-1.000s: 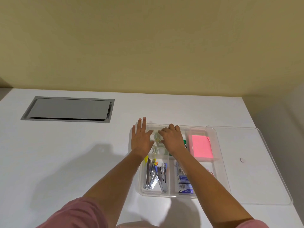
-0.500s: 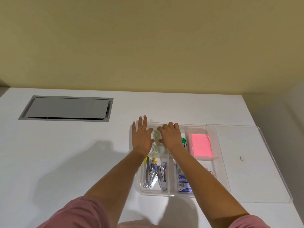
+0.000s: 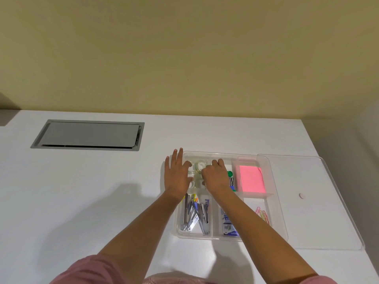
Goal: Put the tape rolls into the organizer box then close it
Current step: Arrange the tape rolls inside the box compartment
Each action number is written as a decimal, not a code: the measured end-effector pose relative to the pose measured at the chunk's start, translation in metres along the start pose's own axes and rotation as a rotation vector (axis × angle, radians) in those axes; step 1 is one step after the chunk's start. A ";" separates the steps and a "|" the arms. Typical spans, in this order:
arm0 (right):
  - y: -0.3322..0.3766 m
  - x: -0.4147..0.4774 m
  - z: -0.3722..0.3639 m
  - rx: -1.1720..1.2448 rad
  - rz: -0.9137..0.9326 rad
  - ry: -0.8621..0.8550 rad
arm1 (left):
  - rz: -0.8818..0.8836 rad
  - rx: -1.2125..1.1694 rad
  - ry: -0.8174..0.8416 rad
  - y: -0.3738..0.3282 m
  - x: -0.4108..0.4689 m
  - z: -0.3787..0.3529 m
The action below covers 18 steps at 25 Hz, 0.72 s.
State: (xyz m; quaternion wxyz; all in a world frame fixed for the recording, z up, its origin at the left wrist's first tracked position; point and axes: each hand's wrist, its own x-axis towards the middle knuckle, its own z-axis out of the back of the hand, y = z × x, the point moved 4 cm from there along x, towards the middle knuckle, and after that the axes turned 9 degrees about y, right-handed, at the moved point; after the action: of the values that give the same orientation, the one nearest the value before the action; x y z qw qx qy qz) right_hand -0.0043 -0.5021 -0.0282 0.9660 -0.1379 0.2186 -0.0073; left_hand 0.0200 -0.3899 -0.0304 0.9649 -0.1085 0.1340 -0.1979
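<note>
Tape rolls (image 3: 199,167), clear and small, are seen lying in the far-left compartment of the transparent organizer box (image 3: 275,203), which is set on the white tabletop (image 3: 82,191). The left hand (image 3: 177,174) is laid flat over the left side of that compartment, with fingers spread wide and nothing held. The right hand (image 3: 215,175) is placed just beside it over the same compartment, its fingers curled down among the rolls; whether a roll is gripped cannot be told. The box is left uncovered, and its clear lid (image 3: 320,201) is seen lying flat on the tabletop, touching the right wall of the box. A pink pad of notes (image 3: 250,178) is held in the far-right compartment. Metal staplers (image 3: 194,217) are stored in the near-left compartment, small blue boxes (image 3: 228,226) in the near-middle one, and coloured paper clips (image 3: 263,215) in the near-right one. A grey hatch (image 3: 90,134) is set into the tabletop, well apart on the far left
</note>
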 end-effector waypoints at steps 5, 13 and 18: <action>0.005 0.000 0.005 -0.063 -0.019 -0.004 | 0.061 0.023 0.051 0.005 -0.001 -0.004; 0.008 -0.009 0.017 -0.083 -0.041 0.003 | 0.083 0.021 0.028 0.007 0.002 -0.006; 0.004 -0.014 0.037 -0.081 -0.081 -0.060 | 0.096 0.046 0.038 0.004 0.003 -0.008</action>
State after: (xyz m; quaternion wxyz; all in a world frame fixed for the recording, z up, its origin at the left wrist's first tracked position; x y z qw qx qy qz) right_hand -0.0018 -0.4871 0.0084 0.9646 -0.1859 0.1840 -0.0333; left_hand 0.0216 -0.3888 -0.0396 0.9729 -0.0758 0.1528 -0.1564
